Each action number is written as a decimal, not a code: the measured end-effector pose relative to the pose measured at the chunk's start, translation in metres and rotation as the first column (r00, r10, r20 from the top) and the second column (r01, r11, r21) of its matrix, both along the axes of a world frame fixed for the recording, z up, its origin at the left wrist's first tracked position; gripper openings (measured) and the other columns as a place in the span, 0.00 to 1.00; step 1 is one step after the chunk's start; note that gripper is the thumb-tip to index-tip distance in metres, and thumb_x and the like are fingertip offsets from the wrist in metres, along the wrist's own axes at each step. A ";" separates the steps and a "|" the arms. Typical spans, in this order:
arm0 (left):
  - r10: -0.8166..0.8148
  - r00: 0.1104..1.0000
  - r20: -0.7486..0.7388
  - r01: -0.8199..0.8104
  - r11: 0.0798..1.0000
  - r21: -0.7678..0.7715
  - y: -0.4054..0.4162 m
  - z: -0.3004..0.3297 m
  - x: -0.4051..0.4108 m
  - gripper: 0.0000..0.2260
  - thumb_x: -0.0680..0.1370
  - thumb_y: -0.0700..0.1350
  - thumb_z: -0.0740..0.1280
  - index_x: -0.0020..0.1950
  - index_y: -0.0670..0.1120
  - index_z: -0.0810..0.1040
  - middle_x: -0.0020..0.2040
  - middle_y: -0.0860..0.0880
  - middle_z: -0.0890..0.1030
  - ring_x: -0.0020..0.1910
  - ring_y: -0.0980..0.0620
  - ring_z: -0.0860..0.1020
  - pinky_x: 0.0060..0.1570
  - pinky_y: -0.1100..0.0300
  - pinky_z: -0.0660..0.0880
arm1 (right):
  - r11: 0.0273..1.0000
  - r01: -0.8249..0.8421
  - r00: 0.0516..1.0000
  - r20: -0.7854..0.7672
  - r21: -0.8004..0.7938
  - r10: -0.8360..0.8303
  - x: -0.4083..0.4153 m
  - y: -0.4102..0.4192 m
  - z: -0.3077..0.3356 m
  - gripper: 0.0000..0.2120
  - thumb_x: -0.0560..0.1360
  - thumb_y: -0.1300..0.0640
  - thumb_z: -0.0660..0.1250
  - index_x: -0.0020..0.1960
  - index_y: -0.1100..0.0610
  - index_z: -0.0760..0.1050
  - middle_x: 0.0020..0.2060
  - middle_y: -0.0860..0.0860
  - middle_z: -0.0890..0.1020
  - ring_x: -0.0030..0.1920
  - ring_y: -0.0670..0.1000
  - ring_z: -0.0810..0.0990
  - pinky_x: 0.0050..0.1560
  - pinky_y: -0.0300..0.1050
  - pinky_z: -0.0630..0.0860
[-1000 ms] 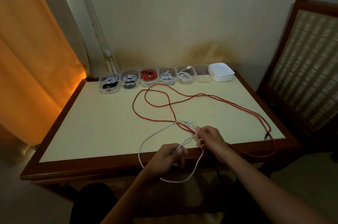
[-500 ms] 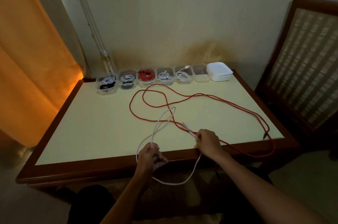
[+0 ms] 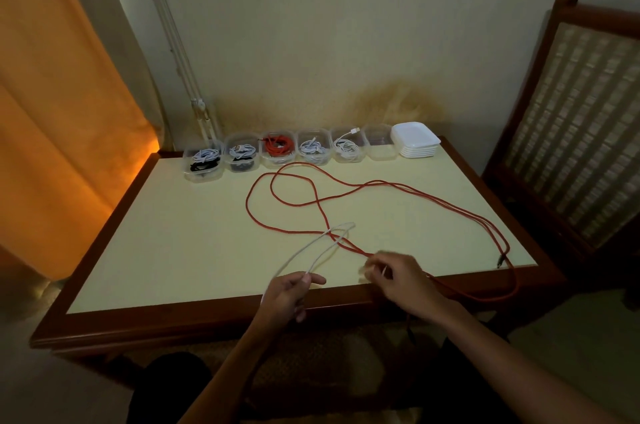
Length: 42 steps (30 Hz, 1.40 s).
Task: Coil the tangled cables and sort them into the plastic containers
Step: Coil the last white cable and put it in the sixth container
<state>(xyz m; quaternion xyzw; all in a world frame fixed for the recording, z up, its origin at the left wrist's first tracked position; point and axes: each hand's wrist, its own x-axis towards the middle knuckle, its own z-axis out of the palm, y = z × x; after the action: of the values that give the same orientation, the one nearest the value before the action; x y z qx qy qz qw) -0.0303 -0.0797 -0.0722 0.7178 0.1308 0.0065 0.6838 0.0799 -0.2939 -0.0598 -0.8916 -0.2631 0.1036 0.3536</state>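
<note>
In the head view, the left hand [image 3: 289, 295] pinches two strands of the white cable [image 3: 317, 252] between thumb and fingers at the near edge of the bench [image 3: 166, 243]; this grip is clamped on the cable. From there the strands run away from the person to a narrow loop that lies across the red cable [image 3: 346, 181]. The right hand [image 3: 403, 276] hovers just beside the point where white and red cross. It is blurred, with a thin pale strand seemingly at its fingertips, so I cannot tell whether that grip is clamped on anything.

The step in hand looks like freeing the white cable from the red one before coiling it. It would go best if the left hand keeps its pinch as the anchor while the right lifts the white loop clear of the red instead of dragging it, since dragging would likely pull the red loops into a new tangle. Once free, even loops small enough for a container should be wound.

Count: two loose cables, one white and one red. Six plastic containers [image 3: 313, 150] stand in a row at the far edge; five hold coiled cables, and the empty container [image 3: 379, 146] sits at the right end. Beside it is one stack of white lids [image 3: 415, 139], and one chair [image 3: 575, 112] stands to the right.
</note>
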 end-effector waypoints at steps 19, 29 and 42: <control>-0.220 0.940 0.259 0.249 0.965 -0.085 -0.030 0.077 0.003 0.17 0.77 0.39 0.66 0.66 0.41 0.76 0.48 0.41 0.85 0.48 0.46 0.82 0.50 0.57 0.77 | 0.896 -0.162 0.973 -0.083 0.414 0.215 -0.024 0.038 0.014 0.13 0.78 0.43 0.63 0.51 0.48 0.82 0.42 0.48 0.84 0.44 0.45 0.82 0.46 0.44 0.78; 0.413 0.903 0.120 -0.344 0.860 -0.377 -0.027 0.070 0.012 0.14 0.75 0.38 0.70 0.60 0.42 0.79 0.53 0.44 0.84 0.51 0.50 0.84 0.45 0.63 0.80 | 0.878 -0.235 0.812 -0.412 0.417 0.413 -0.037 0.029 0.038 0.15 0.83 0.53 0.59 0.55 0.60 0.82 0.30 0.59 0.80 0.33 0.63 0.78 0.48 0.57 0.78; 0.431 0.901 0.050 -0.301 0.703 -0.644 -0.030 0.079 0.016 0.10 0.83 0.40 0.58 0.61 0.41 0.75 0.52 0.44 0.84 0.53 0.47 0.83 0.55 0.55 0.79 | 0.950 -0.299 0.789 -0.538 0.088 0.298 -0.038 0.029 0.047 0.15 0.83 0.53 0.58 0.68 0.45 0.75 0.25 0.46 0.74 0.25 0.42 0.70 0.27 0.35 0.66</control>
<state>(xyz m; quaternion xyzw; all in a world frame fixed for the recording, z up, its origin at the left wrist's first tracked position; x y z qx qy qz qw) -0.0142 -0.1095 0.0069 0.4064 0.1976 0.1704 0.8757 0.0415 -0.2645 -0.0128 -0.7727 -0.2888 0.4073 0.3918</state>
